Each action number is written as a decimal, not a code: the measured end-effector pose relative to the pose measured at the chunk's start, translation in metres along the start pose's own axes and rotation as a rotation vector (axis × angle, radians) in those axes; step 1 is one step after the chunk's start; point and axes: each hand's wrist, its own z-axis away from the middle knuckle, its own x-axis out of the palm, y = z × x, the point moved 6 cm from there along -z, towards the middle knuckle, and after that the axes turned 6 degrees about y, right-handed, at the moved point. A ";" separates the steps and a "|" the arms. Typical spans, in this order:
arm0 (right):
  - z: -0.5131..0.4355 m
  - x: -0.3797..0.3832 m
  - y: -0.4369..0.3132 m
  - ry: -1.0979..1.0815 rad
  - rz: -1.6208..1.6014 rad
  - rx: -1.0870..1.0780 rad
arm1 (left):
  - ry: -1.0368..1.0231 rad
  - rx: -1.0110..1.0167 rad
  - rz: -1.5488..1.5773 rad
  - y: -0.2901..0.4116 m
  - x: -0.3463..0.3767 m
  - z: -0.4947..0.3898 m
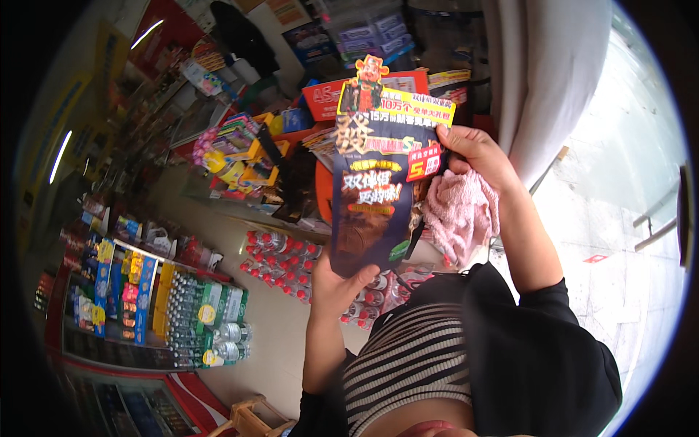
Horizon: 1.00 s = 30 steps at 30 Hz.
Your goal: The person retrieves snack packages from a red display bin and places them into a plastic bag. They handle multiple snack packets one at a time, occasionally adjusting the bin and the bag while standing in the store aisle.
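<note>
A dark, flat printed package [371, 180] with a yellow header and a cut-out cartoon figure is held up in front of me. My left hand [341, 284] grips its lower edge, thumb across the front. At the upper right edge, the thumb of my right hand [478, 153] presses on the package, with the other fingers curled. A crumpled pink towel [461, 213] hangs just under those fingers and seems to be held in the same hand. The back of the package is hidden.
Behind the package stands a cluttered counter with a yellow rack [262, 158] and a red box [317, 98]. Red-capped bottles [289, 262] cover floor below it. Green-labelled bottle packs [210, 311], a wooden stool [256, 418] and a grey curtain [546, 65] flank me.
</note>
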 end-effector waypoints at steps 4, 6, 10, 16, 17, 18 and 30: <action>0.005 0.035 0.034 -0.064 -0.158 0.141 | 0.245 -0.080 -0.047 -0.004 -0.036 0.028; 0.003 0.049 0.049 -0.104 -0.201 0.179 | 0.314 -0.121 -0.008 -0.006 -0.052 0.044; 0.001 0.068 0.078 -0.154 -0.287 0.224 | 0.383 -0.161 -0.010 -0.009 -0.081 0.071; 0.007 0.099 0.102 -0.302 -0.306 0.293 | 0.451 -0.182 -0.007 -0.011 -0.104 0.097; 0.006 0.102 0.105 -0.300 -0.297 0.305 | 0.474 -0.181 -0.001 -0.010 -0.106 0.099; 0.003 0.103 0.110 -0.297 -0.289 0.315 | 0.495 -0.178 0.004 -0.007 -0.105 0.101; -0.002 0.106 0.127 -0.276 -0.293 0.337 | 0.521 -0.232 0.028 -0.026 -0.116 0.112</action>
